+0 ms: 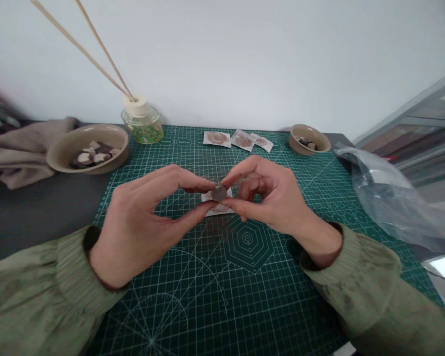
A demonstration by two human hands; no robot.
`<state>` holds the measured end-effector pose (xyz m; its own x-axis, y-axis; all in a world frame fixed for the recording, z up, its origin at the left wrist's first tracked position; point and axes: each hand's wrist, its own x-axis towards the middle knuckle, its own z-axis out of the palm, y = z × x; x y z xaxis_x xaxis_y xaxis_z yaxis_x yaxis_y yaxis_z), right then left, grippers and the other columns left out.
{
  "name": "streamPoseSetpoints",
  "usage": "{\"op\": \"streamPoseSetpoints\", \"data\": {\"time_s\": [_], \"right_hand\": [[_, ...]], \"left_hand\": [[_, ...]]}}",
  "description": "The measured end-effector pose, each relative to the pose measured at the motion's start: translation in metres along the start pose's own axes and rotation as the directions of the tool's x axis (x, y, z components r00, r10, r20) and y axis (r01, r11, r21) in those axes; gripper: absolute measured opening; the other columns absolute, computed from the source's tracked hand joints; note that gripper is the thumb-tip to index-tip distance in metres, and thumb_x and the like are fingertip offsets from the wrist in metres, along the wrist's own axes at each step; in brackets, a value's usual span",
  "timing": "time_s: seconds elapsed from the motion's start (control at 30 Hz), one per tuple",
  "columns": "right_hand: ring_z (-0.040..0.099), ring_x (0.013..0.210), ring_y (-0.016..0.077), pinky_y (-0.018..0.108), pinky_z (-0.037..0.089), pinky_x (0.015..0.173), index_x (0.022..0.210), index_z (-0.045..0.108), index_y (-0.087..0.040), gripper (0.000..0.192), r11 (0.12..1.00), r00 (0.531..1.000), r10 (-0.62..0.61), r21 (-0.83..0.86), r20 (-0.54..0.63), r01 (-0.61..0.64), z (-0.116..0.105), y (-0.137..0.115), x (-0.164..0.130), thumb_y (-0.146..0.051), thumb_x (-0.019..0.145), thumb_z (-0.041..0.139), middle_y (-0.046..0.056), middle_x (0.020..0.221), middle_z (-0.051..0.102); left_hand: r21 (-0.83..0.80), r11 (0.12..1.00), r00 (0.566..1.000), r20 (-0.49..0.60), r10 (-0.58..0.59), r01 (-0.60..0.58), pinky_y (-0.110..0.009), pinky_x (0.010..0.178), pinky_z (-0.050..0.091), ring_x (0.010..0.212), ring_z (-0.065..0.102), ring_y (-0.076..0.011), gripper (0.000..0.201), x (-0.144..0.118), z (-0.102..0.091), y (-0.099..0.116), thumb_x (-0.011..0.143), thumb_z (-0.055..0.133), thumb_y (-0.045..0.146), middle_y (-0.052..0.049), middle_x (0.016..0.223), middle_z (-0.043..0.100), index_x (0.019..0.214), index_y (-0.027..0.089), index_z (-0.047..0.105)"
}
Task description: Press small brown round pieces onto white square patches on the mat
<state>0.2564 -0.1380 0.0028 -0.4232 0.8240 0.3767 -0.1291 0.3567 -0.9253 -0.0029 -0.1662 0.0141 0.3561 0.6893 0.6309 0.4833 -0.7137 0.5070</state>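
Observation:
Between my two hands is a small round grey-brown disc (218,193), its flat face toward me. My left hand (152,212) pinches it from the left with thumb and forefinger. From the right, my right hand (263,193) grips its edge the same way, the other fingers curled in. Just behind and below the disc lies a white paper piece with a brown smear (221,210), partly hidden by the disc and fingertips. A green cutting mat (193,291) with printed grid lines spreads under both hands.
Three brown-smeared white paper pieces (243,140) lie at the back. A tan bowl (114,160) of brown and whitish chunks stands left, a smaller bowl (307,149) back right. Near the left bowl are a reed diffuser (143,126) and cloth (25,143). Clear plastic (396,198) lies right.

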Motion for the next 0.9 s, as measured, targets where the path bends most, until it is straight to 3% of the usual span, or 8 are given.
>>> {"op": "streamPoseSetpoints", "data": {"time_s": [0.4,0.9], "right_hand": [[0.070,0.057,0.0061,0.017,0.048,0.048,0.116,0.086,-0.020,0.040,0.996,0.996,-0.085,-0.032,-0.008,0.085,0.0004,-0.0002,0.0002,-0.014,0.086,0.112,0.001,0.106,0.093],[0.067,0.054,0.0072,0.021,0.049,0.047,0.116,0.087,-0.020,0.036,0.996,0.997,-0.076,-0.045,0.002,0.076,-0.0001,0.0012,-0.0004,-0.023,0.090,0.112,0.003,0.105,0.092]], "left_hand": [[-0.020,1.000,0.999,-0.031,0.020,-0.020,-0.034,0.088,0.076,0.095,0.087,-0.0159,0.010,-0.0001,0.0008,-0.0015,0.113,0.086,0.027,0.002,0.112,0.091,0.120,0.031,0.081],[-0.028,0.999,0.999,-0.025,-0.041,0.040,-0.039,0.086,0.079,0.093,0.088,-0.0177,0.010,0.0030,-0.0015,0.0040,0.113,0.083,0.029,0.005,0.111,0.091,0.118,0.038,0.083]]}}
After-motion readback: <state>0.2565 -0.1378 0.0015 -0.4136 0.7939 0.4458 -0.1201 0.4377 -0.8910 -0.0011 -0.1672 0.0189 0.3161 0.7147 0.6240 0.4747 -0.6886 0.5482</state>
